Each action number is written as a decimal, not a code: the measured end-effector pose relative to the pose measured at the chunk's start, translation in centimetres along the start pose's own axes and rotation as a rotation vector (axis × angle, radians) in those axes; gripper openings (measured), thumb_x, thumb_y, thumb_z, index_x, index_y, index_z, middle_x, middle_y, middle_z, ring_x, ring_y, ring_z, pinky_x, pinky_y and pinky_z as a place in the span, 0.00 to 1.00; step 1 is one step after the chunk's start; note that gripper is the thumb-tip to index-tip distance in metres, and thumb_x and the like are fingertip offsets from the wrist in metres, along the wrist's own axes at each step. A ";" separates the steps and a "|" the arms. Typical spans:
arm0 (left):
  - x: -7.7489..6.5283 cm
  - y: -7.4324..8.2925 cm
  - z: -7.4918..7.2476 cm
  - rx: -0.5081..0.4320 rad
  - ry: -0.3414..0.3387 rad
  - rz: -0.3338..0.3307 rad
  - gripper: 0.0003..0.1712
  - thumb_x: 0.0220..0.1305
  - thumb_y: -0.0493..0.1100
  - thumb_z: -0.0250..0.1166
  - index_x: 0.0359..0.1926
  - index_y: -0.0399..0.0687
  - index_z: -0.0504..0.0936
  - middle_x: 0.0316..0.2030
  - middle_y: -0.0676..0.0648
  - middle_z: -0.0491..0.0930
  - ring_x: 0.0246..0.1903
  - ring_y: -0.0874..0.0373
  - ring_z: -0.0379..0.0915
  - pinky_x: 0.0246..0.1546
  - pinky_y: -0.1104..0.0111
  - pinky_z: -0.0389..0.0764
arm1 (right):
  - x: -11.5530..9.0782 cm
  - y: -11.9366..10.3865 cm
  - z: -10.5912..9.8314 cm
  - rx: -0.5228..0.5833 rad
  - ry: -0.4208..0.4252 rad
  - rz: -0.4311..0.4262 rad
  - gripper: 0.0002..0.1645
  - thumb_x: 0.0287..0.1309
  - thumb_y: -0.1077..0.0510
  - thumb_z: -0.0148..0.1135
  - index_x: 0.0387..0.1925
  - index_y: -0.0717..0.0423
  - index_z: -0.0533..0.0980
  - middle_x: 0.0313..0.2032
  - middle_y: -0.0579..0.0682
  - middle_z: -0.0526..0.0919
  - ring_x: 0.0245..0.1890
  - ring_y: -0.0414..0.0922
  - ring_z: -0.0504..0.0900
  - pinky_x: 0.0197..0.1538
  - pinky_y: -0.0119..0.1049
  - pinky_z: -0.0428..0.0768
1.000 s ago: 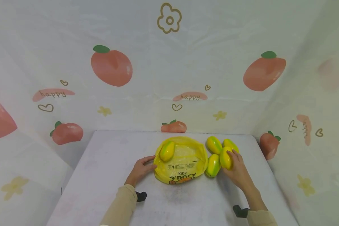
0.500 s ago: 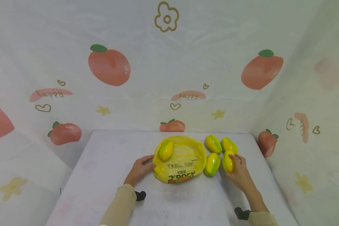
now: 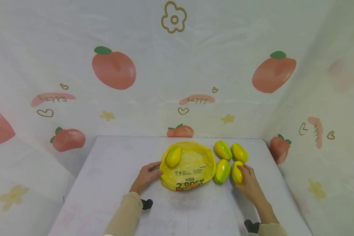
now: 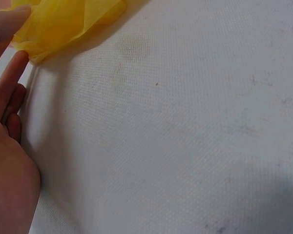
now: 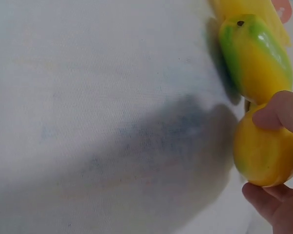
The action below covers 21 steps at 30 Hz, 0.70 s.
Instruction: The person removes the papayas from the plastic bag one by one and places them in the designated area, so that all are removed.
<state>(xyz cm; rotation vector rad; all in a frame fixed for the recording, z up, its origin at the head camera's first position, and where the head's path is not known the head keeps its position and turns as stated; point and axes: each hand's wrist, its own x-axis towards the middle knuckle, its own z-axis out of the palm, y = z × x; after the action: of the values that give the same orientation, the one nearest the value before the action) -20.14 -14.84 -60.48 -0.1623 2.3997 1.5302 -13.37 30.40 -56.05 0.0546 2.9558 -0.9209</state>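
My right hand (image 3: 250,186) grips a yellow-green mango (image 3: 237,172), thumb on one side and fingers on the other. Just left of it lies another mango (image 3: 222,171), which shows a dark stem spot in the right wrist view. Two more, a back left mango (image 3: 223,150) and a back right mango (image 3: 240,152), lie behind them. A yellow plastic bag (image 3: 191,161) with printed lettering spreads open at mid-table, one mango (image 3: 174,156) inside at its left. My left hand (image 3: 145,177) touches the bag's left edge with extended thumb and index finger.
The pale table (image 3: 115,164) runs back to a white cloth wall (image 3: 153,72) printed with fruit, hearts and flowers. A side cloth (image 3: 333,170) stands at the table's right edge. Dark pieces, including a left dark piece (image 3: 147,204), show near both cuffs.
The right hand's mango has come slightly nearer to me, away from the back right mango, which is now fully visible. My left hand and the bag stay nearly where they were.
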 end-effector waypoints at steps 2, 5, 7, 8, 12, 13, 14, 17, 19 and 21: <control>0.0 0.1 0.0 -0.005 -0.003 -0.006 0.29 0.59 0.54 0.74 0.62 0.64 0.82 0.69 0.50 0.76 0.76 0.44 0.60 0.78 0.38 0.55 | 0.0 0.1 0.1 -0.001 -0.004 0.003 0.47 0.54 0.64 0.69 0.73 0.63 0.59 0.73 0.70 0.52 0.71 0.71 0.61 0.72 0.72 0.60; -0.1 0.2 0.0 -0.004 -0.004 -0.007 0.28 0.59 0.53 0.74 0.62 0.64 0.82 0.69 0.50 0.76 0.76 0.43 0.60 0.78 0.38 0.55 | 0.1 0.3 0.3 0.000 -0.010 0.008 0.47 0.53 0.64 0.69 0.73 0.63 0.59 0.73 0.71 0.52 0.71 0.71 0.61 0.72 0.72 0.60; -0.1 0.2 0.0 0.000 -0.001 -0.007 0.28 0.59 0.53 0.74 0.62 0.63 0.82 0.68 0.49 0.77 0.75 0.43 0.60 0.78 0.38 0.55 | 0.1 0.3 0.4 0.001 -0.017 0.010 0.47 0.53 0.64 0.69 0.73 0.63 0.59 0.73 0.71 0.52 0.71 0.71 0.61 0.72 0.72 0.60; -0.1 0.2 0.0 0.004 0.000 -0.005 0.29 0.59 0.53 0.74 0.62 0.63 0.82 0.68 0.49 0.77 0.75 0.43 0.61 0.77 0.38 0.56 | 0.1 0.3 0.5 0.002 -0.022 0.013 0.47 0.53 0.64 0.69 0.73 0.63 0.59 0.73 0.71 0.52 0.71 0.72 0.61 0.72 0.72 0.60; 0.0 0.1 0.0 0.009 0.004 -0.005 0.29 0.59 0.53 0.74 0.62 0.62 0.83 0.68 0.49 0.77 0.75 0.43 0.61 0.77 0.38 0.56 | 0.1 0.2 0.6 0.010 -0.042 0.024 0.48 0.53 0.64 0.68 0.74 0.63 0.58 0.74 0.70 0.50 0.72 0.71 0.60 0.73 0.72 0.60; 0.0 0.0 0.0 0.010 0.004 -0.005 0.29 0.59 0.53 0.74 0.62 0.62 0.83 0.68 0.49 0.77 0.75 0.42 0.61 0.77 0.38 0.56 | 0.1 0.2 0.6 0.011 -0.049 0.030 0.48 0.53 0.64 0.68 0.74 0.63 0.58 0.75 0.70 0.50 0.72 0.71 0.60 0.73 0.72 0.60; 0.1 -0.1 0.1 0.010 0.003 -0.006 0.29 0.59 0.53 0.74 0.62 0.62 0.83 0.68 0.49 0.77 0.75 0.42 0.61 0.77 0.38 0.56 | 0.2 0.2 0.6 0.013 -0.054 0.035 0.48 0.53 0.64 0.68 0.74 0.63 0.57 0.75 0.70 0.50 0.72 0.71 0.59 0.73 0.72 0.59; 0.3 -0.2 0.1 0.009 0.002 -0.006 0.29 0.59 0.53 0.74 0.62 0.63 0.83 0.68 0.49 0.77 0.75 0.43 0.61 0.78 0.39 0.56 | 0.3 0.2 0.7 0.010 -0.069 0.046 0.49 0.54 0.64 0.68 0.74 0.63 0.57 0.75 0.70 0.49 0.72 0.72 0.59 0.73 0.72 0.59; 0.3 -0.3 0.1 0.002 0.004 0.000 0.29 0.59 0.53 0.74 0.62 0.63 0.83 0.68 0.49 0.77 0.75 0.43 0.61 0.78 0.39 0.56 | 0.3 0.2 0.7 0.010 -0.074 0.052 0.49 0.54 0.64 0.68 0.74 0.63 0.56 0.75 0.70 0.49 0.72 0.72 0.59 0.73 0.73 0.58; 0.4 -0.3 0.0 -0.004 0.004 0.006 0.28 0.59 0.53 0.74 0.62 0.63 0.83 0.68 0.49 0.77 0.75 0.44 0.61 0.78 0.40 0.56 | 0.4 0.2 0.8 0.006 -0.074 0.053 0.49 0.54 0.63 0.68 0.74 0.63 0.56 0.74 0.71 0.49 0.72 0.72 0.59 0.73 0.73 0.58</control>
<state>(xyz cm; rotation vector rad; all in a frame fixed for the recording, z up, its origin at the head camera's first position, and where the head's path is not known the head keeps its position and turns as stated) -20.40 -14.91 -60.87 -0.1591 2.4027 1.5387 -13.73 30.13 -56.82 0.0964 2.8693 -0.9049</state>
